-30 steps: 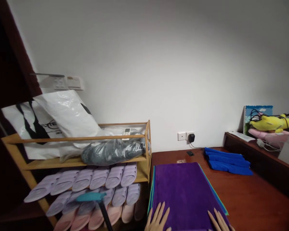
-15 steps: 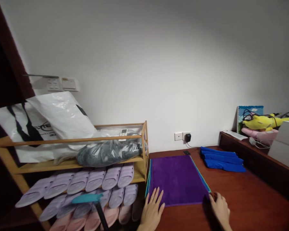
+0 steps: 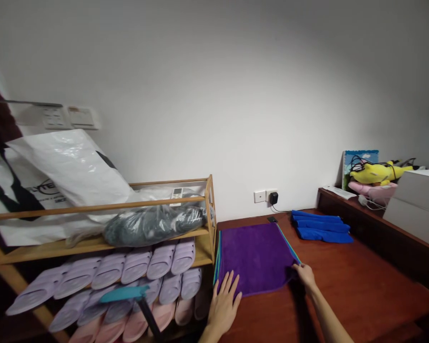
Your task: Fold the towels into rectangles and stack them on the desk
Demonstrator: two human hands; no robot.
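Note:
A purple cloth (image 3: 253, 257) lies flat on the wooden tabletop (image 3: 346, 286), with green and blue edges of other cloths showing from under its sides. Across its front left corner rests my left hand (image 3: 224, 299), fingers spread out. My right hand (image 3: 303, 275) pinches the front right corner of the purple cloth, which is slightly lifted there. Whether the layers below are also in that pinch cannot be made out. Behind and to the right, a folded blue cloth (image 3: 320, 227) lies apart from both hands.
Left of the table stands a wooden rack (image 3: 209, 228) with several lilac slippers (image 3: 139, 262), white bags (image 3: 71, 166) and a remote control (image 3: 177, 195). A blue-headed tool (image 3: 123, 294) leans before it. A plugged-in black adapter (image 3: 273, 197) and a raised shelf with a yellow plush toy (image 3: 373, 174) border the table.
The cloth stack has slid away from me toward the wall, baring its front edge. My right hand went from lying on the purple cloth to pinching its corner; my left stays flat.

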